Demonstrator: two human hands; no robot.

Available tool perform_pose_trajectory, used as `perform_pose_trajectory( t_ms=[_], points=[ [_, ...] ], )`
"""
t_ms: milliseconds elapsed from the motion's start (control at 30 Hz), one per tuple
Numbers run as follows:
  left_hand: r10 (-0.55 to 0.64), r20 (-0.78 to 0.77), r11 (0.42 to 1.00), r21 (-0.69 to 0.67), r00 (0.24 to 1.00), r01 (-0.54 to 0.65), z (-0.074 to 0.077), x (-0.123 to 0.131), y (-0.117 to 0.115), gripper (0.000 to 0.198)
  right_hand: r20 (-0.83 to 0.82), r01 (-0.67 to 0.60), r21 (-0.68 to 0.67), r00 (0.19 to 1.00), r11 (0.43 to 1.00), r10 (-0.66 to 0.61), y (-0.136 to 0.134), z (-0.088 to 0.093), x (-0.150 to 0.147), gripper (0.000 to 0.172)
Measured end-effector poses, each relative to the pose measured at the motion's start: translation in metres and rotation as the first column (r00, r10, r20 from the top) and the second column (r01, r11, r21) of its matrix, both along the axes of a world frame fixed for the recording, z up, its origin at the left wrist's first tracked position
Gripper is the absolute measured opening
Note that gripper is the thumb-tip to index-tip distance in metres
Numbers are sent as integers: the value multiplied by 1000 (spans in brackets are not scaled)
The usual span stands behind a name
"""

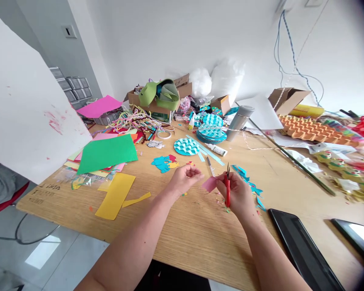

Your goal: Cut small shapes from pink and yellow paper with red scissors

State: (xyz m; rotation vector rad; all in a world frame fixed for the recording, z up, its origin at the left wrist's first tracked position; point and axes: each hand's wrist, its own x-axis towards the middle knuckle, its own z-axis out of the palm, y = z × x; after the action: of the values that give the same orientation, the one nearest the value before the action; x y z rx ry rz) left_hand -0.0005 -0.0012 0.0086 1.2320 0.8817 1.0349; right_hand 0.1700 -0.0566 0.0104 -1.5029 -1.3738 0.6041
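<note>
Our closed right hand (239, 195) holds long red-handled metal scissors (227, 192) and flat pink paper (209, 184) jutting toward our half-curled, seemingly empty left hand (184, 178).

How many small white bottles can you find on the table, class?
2: one upright bottle left of the blue disc stack, one lying bottle in front of it. More may be hidden.

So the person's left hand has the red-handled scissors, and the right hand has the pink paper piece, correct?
Not quite: in the head view, the red-handled scissors are in the right hand, not the left hand. The pink paper piece is in the right hand, as you said.
</note>
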Motion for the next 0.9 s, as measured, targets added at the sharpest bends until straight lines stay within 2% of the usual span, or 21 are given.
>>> perform_pose_trajectory(
  t_ms=[100,200,433,600,733,800,900],
  points=[
    [-106,-79,994,20,991,108,-1,4,-7,25,-113,-78,-17,991,997,76,-1,5,-5,23],
    [-206,-96,978,-9,974,206,-5,4,-8,22,-186,-93,-23,979,995,87,-2,5,-5,26],
    [-200,-98,980,-37,975,197,-6,1,-6,18,-264,-40,3,964,999,40,1,1,-3,34],
    [-354,-144,935,-49,924,351,-3,1,-9,17,-249,-43,-5,968,999,41,-2,9,-8,40],
    [-228,-77,972,-78,971,223,-4,1,-6,19,-258,-17,28,966,999,23,-3,10,-6,38],
    [-153,-13,983,-99,988,151,-2,-1,-4,23,-280,-49,43,958,998,59,-2,9,-4,40],
    [-115,82,986,-116,990,124,-1,-3,-2,30,-300,-131,48,944,990,140,-2,9,-6,44]
  ],
)
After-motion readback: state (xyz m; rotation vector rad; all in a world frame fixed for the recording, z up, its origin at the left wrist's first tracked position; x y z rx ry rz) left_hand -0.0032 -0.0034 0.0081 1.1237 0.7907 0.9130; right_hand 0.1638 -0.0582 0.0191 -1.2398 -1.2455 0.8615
